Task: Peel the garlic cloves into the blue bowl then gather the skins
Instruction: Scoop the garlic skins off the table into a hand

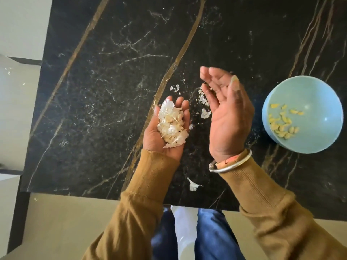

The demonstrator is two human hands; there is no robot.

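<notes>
My left hand [151, 136] lies palm up over the black marble table [93, 109], cupping a heap of white garlic skins [171, 124]. My right hand [228, 117] is held edge-on just to the right, fingers straight, palm facing left, holding nothing. Beside its fingers, loose skins [205, 113] lie on the table, with smaller flakes [176, 88] further back. One more skin [193, 185] lies near the front edge, between my wrists. The blue bowl [308, 85] stands at the right and holds several peeled yellowish cloves [281, 124].
The table's front edge runs just behind my forearms, with my legs and a pale floor [75, 222] below it. The table's left edge meets a light surface [15, 91] with a few specks on it.
</notes>
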